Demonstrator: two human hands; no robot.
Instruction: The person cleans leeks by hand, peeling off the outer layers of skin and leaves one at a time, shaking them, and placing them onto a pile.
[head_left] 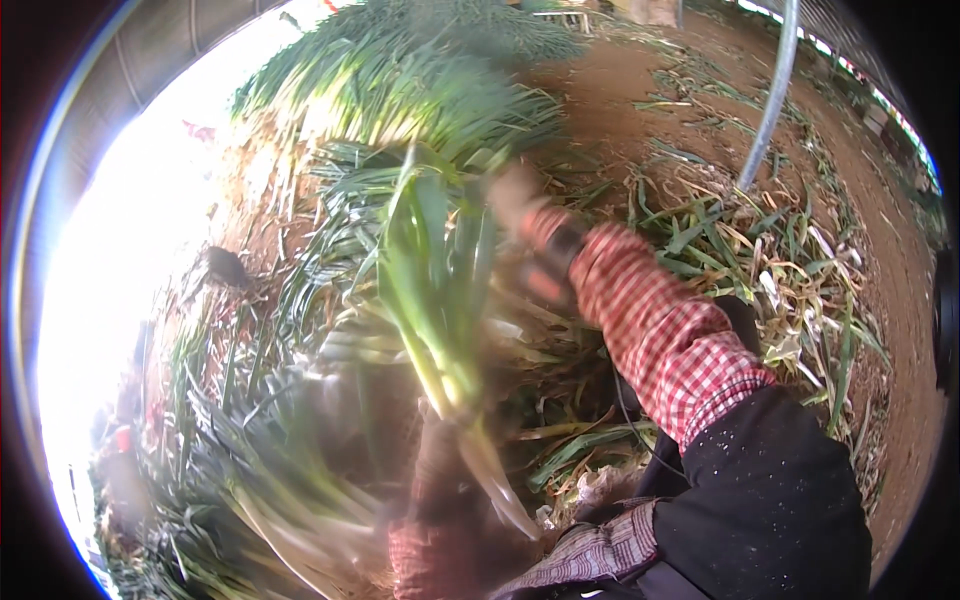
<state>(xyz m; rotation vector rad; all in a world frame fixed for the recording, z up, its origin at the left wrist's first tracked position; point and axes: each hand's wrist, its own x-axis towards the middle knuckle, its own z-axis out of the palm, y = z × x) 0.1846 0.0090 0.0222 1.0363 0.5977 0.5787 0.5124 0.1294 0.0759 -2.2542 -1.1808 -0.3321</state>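
Note:
My left hand point(436, 470), coming up from a red checked cuff at the lower middle, is closed round a large green onion point(430, 270). Its green leaves point up and away from me, and its white shank point(500, 485) slants down to the right. Smeared by motion, my right hand point(517, 197) is at the upper end of those leaves, with its fingers too blurred to read. A red checked sleeve covers that forearm, with a dark band at the wrist. More green onions point(290, 510) lie beside my left hand at the lower left.
A big heap of green onions point(430, 100) lies at the far middle. Stripped leaves point(760, 250) litter the brown soil point(610, 90) on the right. A slanting metal pole point(772, 100) stands at the far right. Strong light glares from the left.

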